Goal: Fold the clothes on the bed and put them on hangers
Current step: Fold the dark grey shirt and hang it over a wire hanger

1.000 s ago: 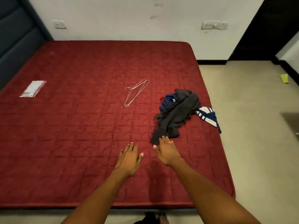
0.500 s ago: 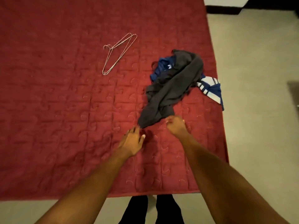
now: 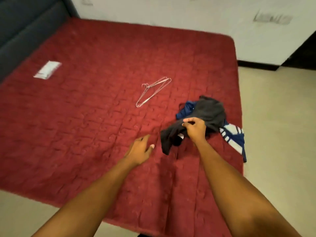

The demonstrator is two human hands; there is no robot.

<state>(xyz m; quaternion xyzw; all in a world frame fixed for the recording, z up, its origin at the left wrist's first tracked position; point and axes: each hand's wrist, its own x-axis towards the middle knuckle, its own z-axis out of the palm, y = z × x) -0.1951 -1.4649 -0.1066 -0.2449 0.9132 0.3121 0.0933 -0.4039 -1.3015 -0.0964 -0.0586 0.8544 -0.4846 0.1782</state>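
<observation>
A crumpled dark grey garment (image 3: 208, 115) lies near the right edge of the red quilted bed (image 3: 85, 125). My right hand (image 3: 195, 129) grips a bunch of its cloth and holds one end slightly off the mattress. Under it lies a blue garment with white stripes (image 3: 234, 139), partly hanging over the bed's edge. My left hand (image 3: 139, 149) hovers open just left of the grey garment, holding nothing. Thin wire hangers (image 3: 153, 90) lie together on the bed, further away and to the left of the clothes.
A white flat packet (image 3: 47, 70) lies at the far left of the bed. A dark padded headboard (image 3: 22, 28) stands at the left. Beige floor (image 3: 277, 127) runs along the right side, with a white wall behind.
My right hand has taken hold of the grey garment and lifted its near end. My left hand stays open beside it. The view has tilted up and shifted.
</observation>
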